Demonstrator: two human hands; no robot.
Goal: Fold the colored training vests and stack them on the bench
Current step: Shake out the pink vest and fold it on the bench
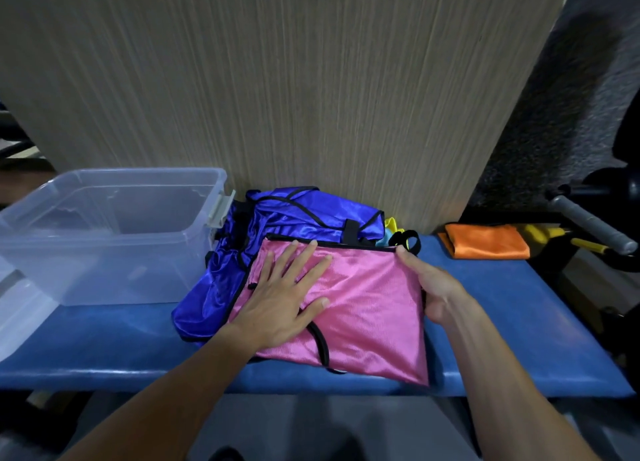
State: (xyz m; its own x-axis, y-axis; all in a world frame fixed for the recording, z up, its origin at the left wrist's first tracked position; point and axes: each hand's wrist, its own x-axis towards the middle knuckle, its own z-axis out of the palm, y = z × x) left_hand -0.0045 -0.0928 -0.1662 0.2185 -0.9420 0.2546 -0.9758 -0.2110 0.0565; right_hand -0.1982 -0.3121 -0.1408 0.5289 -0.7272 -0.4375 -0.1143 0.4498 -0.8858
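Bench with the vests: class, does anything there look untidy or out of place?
Yes. The blue vests lie in a crumpled, unfolded heap beside the clear bin, partly under the pink vest. The orange vest sits folded, apart at the bench end.

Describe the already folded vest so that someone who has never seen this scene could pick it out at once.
Start at the blue bench and follow it to its far right end, beyond the pink vest under both hands. There lies the orange vest, folded into a flat rectangle. It lies alone and tidy, while the blue vests sit crumpled in a heap beside the clear bin.
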